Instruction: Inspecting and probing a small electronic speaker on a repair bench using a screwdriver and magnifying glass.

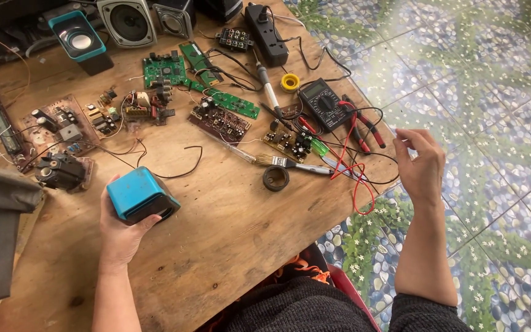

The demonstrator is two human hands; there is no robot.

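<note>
My left hand grips a small blue speaker box resting on the wooden table; a thin black wire curls away from the box. My right hand hovers past the table's right edge over the tiled floor, fingers pinched on thin black wires that run back toward the multimeter. Red and black probe leads tangle beside that hand.
Several circuit boards lie across the far table. A paintbrush, a black tape roll, a soldering iron, a solder spool, a power strip, red pliers and a second blue speaker surround them.
</note>
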